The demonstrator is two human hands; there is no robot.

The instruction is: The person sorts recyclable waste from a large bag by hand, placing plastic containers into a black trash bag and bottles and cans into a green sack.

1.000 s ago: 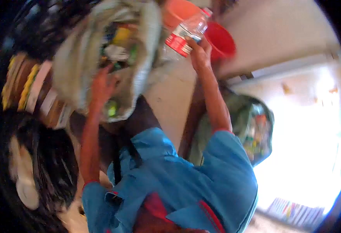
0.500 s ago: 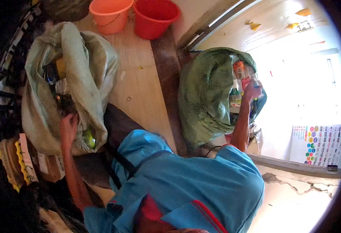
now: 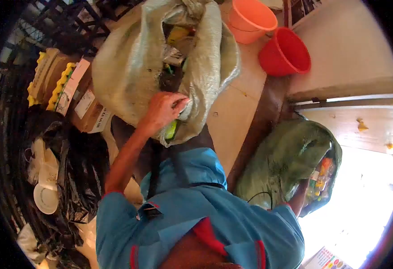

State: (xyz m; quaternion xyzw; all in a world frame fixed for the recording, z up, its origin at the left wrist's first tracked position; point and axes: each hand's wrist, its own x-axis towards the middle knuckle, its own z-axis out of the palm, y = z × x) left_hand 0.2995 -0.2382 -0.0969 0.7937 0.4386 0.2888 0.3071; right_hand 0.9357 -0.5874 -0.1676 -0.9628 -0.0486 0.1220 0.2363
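Observation:
My left hand (image 3: pixel 166 107) is closed on the rim of a pale woven sack (image 3: pixel 125 76), its fingers curled at the opening's near side. Inside that sack lie mixed packaging, a silvery wrapper (image 3: pixel 174 55) and a yellow item (image 3: pixel 177 34). A bright green item (image 3: pixel 171 130) shows just below my left hand. On the right, my right forearm (image 3: pixel 298 197) reaches to the mouth of a green woven sack (image 3: pixel 281 157). The fingers of my right hand are hidden there. Plastic bottles (image 3: pixel 324 172) and other packaging show in its opening.
An orange bucket (image 3: pixel 250 22) and a red bucket (image 3: pixel 284 53) stand beside the wall at the upper right. Left of me are cardboard boxes (image 3: pixel 89 110), black plastic bags (image 3: pixel 86 166) and a white round container (image 3: pixel 46 198). A bright doorway lies beyond the green sack.
The view has swung toward the pale sack. My left hand now grips its rim. My right hand, earlier holding a clear plastic item above the green sack, has gone down out of sight.

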